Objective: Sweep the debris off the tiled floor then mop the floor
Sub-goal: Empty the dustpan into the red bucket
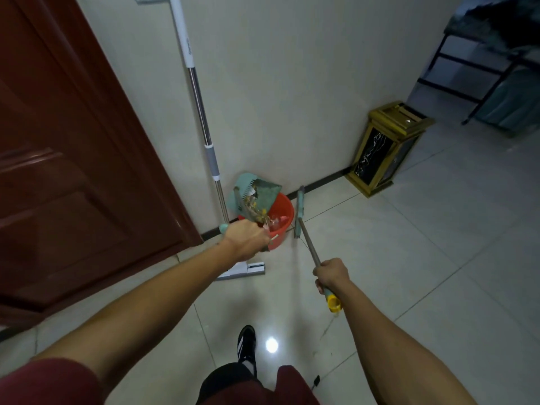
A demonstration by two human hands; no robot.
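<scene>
Both hands grip: left hand [248, 236] curls round the handle of one teal dustpan [257, 197], tipped with debris [257, 213] over one red bucket [280, 220]; right hand [331, 274] clasps one broom [306, 232]. At eleven o'clock one mop [201, 118] leans against the wall; at two o'clock, one gold bin [385, 147].

Off to the left of the left hand stands a dark red panelled door [73, 159], filling that whole side. Beyond the right hand and up to its right, a gold-framed bin with black marbled panels [385, 150] sits against the cream wall [292, 83]. Farther right again, dark metal-framed furniture [479, 62] shows, blurred.
</scene>
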